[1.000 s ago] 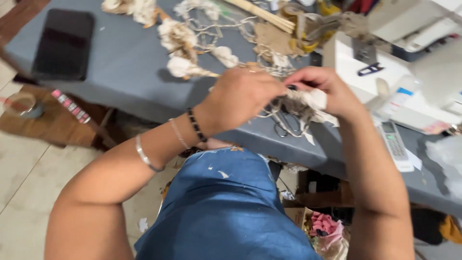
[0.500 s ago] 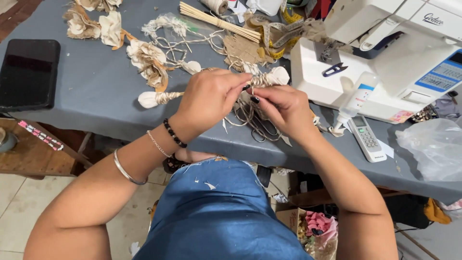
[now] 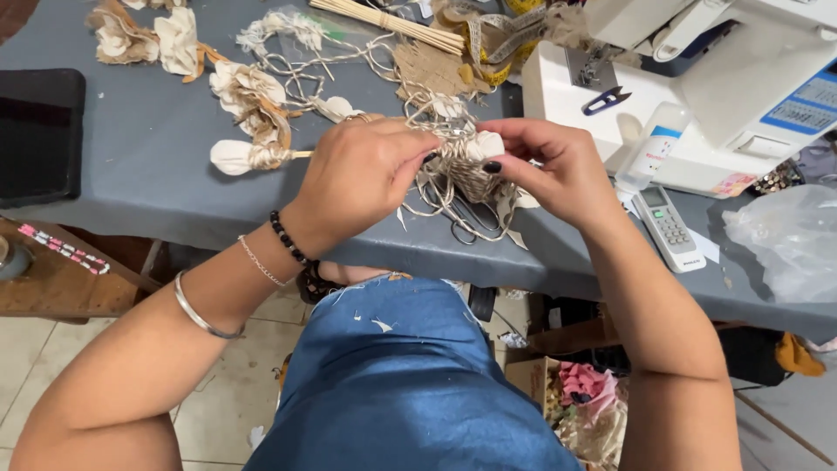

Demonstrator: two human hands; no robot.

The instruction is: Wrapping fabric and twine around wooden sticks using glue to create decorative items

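Note:
Both hands meet over the front edge of a grey table (image 3: 148, 148). My left hand (image 3: 362, 174) and my right hand (image 3: 549, 166) pinch a small cream fabric piece wrapped in tan twine (image 3: 466, 166) between them. Loose loops of twine hang below it, over a pair of scissors (image 3: 466, 222) lying on the table. Several cream and tan fabric flowers (image 3: 248, 96) lie to the left, some joined by twine.
A white sewing machine (image 3: 724, 96) stands at the back right, with a white bottle (image 3: 649, 153) and a remote control (image 3: 670, 228) before it. A dark tablet (image 3: 39, 135) lies at the left edge. Wooden sticks (image 3: 392, 24) and a clear plastic bag (image 3: 789, 249) are also there.
The view has drifted left and down, so the table contents sit further right. Both hands stay together on the twine-wrapped piece, turning it slightly.

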